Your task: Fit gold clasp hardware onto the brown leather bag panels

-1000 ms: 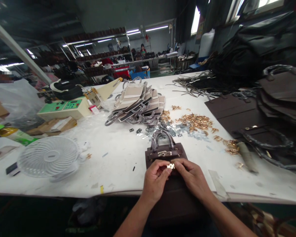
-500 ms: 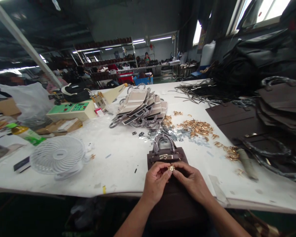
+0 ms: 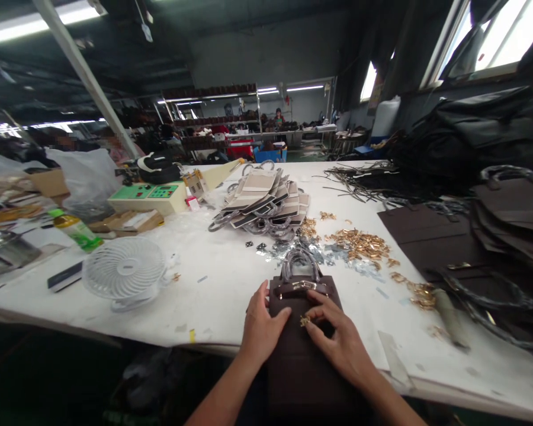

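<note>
A dark brown handbag (image 3: pixel 299 367) hangs over the table's front edge, its plastic-wrapped handles (image 3: pixel 301 255) standing up and a gold clasp (image 3: pixel 302 285) on its strap. Beside the bag's left edge is my left hand (image 3: pixel 261 328), fingers apart, thumb reaching over the front panel; it holds nothing that I can see. My right hand (image 3: pixel 337 337) pinches a small gold metal fitting (image 3: pixel 304 320) between thumb and finger just over the bag's front. The fitting's exact shape is too small to make out.
Stacked bag panels (image 3: pixel 262 198) lie behind the bag, with gold fittings (image 3: pixel 362 245) heaped to their right. A white fan (image 3: pixel 124 269) stands on the left. Brown bag pieces (image 3: pixel 426 236) and a cylindrical roll (image 3: pixel 450 319) lie on the right. Several people are farther back.
Both hands were together at the gold fitting. Now my left hand has let go and moved left to the bag's edge, while my right keeps the fitting, lower on the bag. The view has tilted up.
</note>
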Tool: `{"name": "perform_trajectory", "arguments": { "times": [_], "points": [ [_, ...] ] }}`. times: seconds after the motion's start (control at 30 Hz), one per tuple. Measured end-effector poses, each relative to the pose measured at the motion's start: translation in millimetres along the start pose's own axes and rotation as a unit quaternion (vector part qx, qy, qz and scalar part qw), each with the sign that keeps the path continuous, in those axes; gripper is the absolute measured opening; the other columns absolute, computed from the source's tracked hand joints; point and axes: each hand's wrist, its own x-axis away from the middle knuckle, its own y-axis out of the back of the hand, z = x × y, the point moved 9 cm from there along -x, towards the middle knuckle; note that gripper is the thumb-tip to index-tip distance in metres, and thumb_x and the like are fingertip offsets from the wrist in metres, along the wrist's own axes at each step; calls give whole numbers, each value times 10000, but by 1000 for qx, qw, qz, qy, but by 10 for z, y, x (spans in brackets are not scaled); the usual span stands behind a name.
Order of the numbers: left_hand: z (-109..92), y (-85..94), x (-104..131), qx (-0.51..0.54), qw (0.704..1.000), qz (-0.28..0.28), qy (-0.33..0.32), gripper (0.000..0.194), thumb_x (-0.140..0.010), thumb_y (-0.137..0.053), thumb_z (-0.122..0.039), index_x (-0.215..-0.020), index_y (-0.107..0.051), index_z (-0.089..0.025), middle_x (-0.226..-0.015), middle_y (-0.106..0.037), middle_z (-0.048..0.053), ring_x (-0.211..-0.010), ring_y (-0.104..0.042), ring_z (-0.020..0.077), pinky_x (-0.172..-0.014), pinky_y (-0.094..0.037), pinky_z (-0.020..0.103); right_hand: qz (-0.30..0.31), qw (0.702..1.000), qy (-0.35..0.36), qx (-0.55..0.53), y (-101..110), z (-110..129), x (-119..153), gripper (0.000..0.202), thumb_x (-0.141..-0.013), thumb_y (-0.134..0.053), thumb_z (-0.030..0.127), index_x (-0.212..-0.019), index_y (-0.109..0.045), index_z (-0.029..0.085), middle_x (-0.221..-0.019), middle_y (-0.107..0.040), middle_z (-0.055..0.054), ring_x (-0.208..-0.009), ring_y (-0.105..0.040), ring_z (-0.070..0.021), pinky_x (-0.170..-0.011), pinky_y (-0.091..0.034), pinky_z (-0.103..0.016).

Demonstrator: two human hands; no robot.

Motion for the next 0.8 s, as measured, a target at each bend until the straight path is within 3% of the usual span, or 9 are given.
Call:
{"name": "perform_trajectory", "arguments": {
  "times": [0.13, 0.2, 0.3, 0.4, 0.5, 0.6, 0.7, 0.8],
  "points": [
    [-210, 105, -112, 54, 998, -32, 0, 839, -688, -822, -270, -1454, -487, -201, -1123, -678, 82, -1014, -638, 263, -950, -481, 413, 15, 1000, 22, -10, 4, 159, -45, 171, -920, -640, 382, -948, -721, 234, -1634, -352, -89, -1516, -300, -299, -1236, -232, -514],
    [-220, 56, -162, 128, 991, -4, 46, 811, -664, -857, -275, -1404, -535, -195, -1104, -710, 85, -1012, -667, 270, -939, -493, 403, 18, 999, 23, -29, 28, 229, -81, 182, -924, -642, 402, -954, -721, 241, -1637, -348, -83, -1512, -310, -303, -1235, -234, -522],
    [-226, -139, -169, 236, 962, 79, 112, 555, -668, -874, -293, -1170, -671, -175, -1043, -757, 94, -978, -705, 277, -917, -515, 397, 33, 998, 20, -56, 57, 324, -136, 181, -929, -643, 418, -962, -713, 255, -1626, -375, -70, -1494, -348, -299, -1232, -242, -526],
    [-239, -322, -113, 348, 913, 138, 164, 422, -724, -848, -340, -1074, -686, -167, -1002, -775, 99, -920, -730, 275, -885, -544, 411, 34, 997, 25, -58, 137, 382, -209, 197, -930, -638, 440, -946, -707, 255, -1595, -430, -70, -1477, -378, -303, -1221, -268, -531],
    [-268, -448, -62, 466, 846, 173, 195, 453, -752, -827, -316, -1149, -655, -180, -1011, -777, 96, -893, -746, 276, -879, -564, 434, -28, 999, 38, -15, 384, 362, -312, 234, -911, -651, 465, -935, -710, 240, -1513, -531, -101, -1404, -475, -321, -1191, -328, -530],
    [-254, -554, -10, 534, 784, 211, 234, 462, -787, -792, -344, -1199, -643, -197, -998, -782, 98, -890, -758, 294, -881, -575, 458, -77, 996, 31, 43, 652, 249, -407, 276, -916, -634, 478, -1007, -723, 233, -1252, -709, -113, -1131, -672, -290, -1036, -502, -467],
    [-199, -678, 57, 558, 735, 254, 290, 493, -808, -750, -426, -1220, -657, -172, -989, -787, 126, -933, -758, 333, -892, -576, 487, -36, 990, 55, 123, 721, 207, -475, 268, -950, -590, 443, -1070, -728, 247, -1068, -763, -73, -958, -719, -250, -882, -566, -395],
    [-182, -806, 114, 557, 703, 307, 320, 562, -813, -695, -538, -1191, -690, -122, -982, -786, 158, -994, -743, 370, -916, -568, 513, 6, 972, 106, 211, 676, 277, -495, 242, -978, -549, 380, -1108, -726, 280, -1110, -759, -52, -1000, -715, -244, -890, -557, -382]
  ]
}}
